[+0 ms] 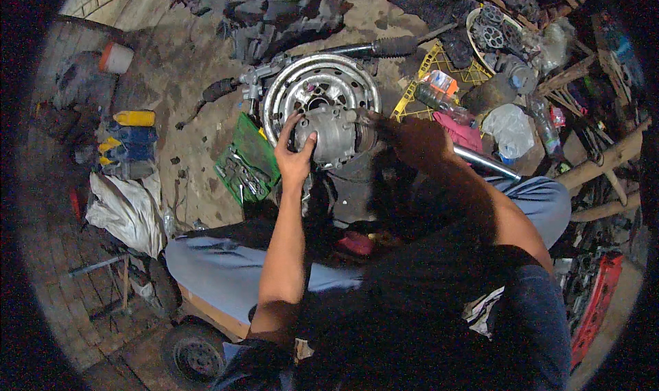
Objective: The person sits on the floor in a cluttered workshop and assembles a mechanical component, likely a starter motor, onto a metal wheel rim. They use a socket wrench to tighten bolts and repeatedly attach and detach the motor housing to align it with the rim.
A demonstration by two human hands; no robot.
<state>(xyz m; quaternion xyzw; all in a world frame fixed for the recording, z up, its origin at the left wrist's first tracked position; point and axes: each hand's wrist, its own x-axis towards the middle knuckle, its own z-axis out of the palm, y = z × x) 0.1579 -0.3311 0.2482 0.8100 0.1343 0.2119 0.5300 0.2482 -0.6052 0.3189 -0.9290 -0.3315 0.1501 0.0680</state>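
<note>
A round, grey cast-metal machine part point(328, 136), which looks like a compressor, rests on a silver steel wheel rim point(280, 92). My left hand point(295, 156) grips its left side, with the thumb over the near face and fingers along the edge. My right hand point(422, 144), in deep shadow, is closed around a tool with a shiny metal handle point(487, 163) that sticks out behind the fist. The tool's front end reaches the right side of the part; its shape is too dark to make out, and whether it touches cannot be told.
A green tray point(232, 159) with loose metal tools lies left of the rim. Behind it stretches a steering-rack-like rod point(350, 50). A yellow crate point(419, 82), clear plastic bag point(509, 130) and tub of metal parts point(473, 27) are right. Yellow and blue bottles point(134, 119) stand left.
</note>
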